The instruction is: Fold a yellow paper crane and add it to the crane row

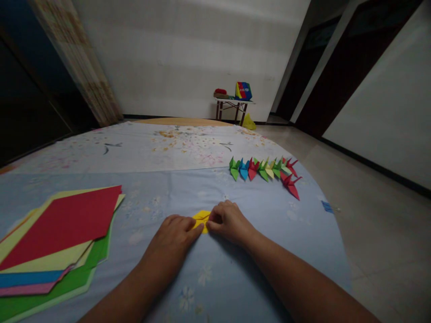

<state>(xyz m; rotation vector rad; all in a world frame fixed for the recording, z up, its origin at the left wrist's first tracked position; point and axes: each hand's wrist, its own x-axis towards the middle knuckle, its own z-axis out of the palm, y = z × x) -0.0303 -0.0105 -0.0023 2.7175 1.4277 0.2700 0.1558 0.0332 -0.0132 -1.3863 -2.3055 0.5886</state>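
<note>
A small folded piece of yellow paper (202, 217) lies on the cloth-covered table between my hands. My left hand (178, 231) rests on its left side, thumb and fingers pressing the paper down. From the right, my right hand (230, 220) pinches the paper's edge between thumb and forefinger. Part of the paper is hidden under the fingers, and its exact folded shape is hard to make out.
At the left lies a stack of coloured paper sheets (77, 220), red on top. A row of folded paper cranes (252, 169) stands at the right, with a red crane (291, 185) nearest. A blue clip (327, 206) sits at the table's right edge.
</note>
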